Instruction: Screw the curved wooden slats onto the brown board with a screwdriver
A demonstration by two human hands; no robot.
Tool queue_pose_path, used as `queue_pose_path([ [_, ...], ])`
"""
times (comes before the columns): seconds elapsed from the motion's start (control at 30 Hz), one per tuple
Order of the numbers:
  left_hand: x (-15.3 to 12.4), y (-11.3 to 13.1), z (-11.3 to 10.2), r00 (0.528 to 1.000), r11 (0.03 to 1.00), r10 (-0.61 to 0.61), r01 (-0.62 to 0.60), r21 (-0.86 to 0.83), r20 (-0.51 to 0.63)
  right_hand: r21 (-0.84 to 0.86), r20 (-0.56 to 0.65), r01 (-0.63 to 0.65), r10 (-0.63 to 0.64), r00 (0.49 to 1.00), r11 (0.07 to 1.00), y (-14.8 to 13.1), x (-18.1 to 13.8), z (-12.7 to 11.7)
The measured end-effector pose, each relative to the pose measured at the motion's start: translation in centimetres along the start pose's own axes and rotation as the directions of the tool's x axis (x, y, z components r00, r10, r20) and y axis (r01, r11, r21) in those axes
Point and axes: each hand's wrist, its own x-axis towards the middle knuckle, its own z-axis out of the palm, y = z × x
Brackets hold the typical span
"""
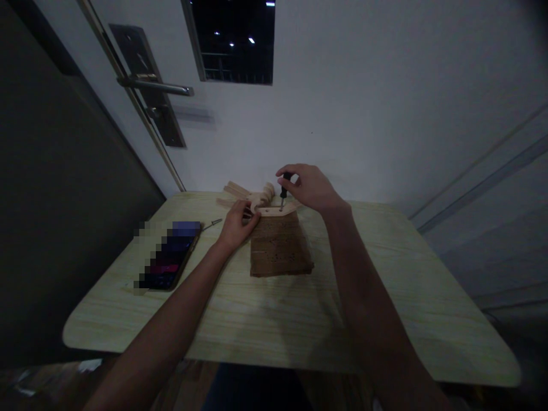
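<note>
A brown wooden board (280, 245) lies on the pale table (265, 319), with a light curved wooden strip (274, 211) across its far end. My right hand (310, 187) is closed around the black handle of a small screwdriver (283, 193), held upright with its tip on the strip. My left hand (236, 224) presses on the strip's left end, its fingers curled against the wood. Several light wooden parts (252, 196) lie just behind the strip.
A phone (171, 256) with a lit screen lies on the table to the left. A loose screw (212, 224) rests between the phone and my left hand. A white door with a metal handle (156, 87) and a small window stands behind the table.
</note>
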Motion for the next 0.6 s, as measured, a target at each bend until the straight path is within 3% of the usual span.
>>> queue_pose_path([
  [0.6,0.01,-0.26,0.07,1.000,1.000,-0.019,0.019,-0.006,0.024,-0.015,-0.021,0.014,-0.014,1.000,1.000,-0.24,0.17,-0.21],
])
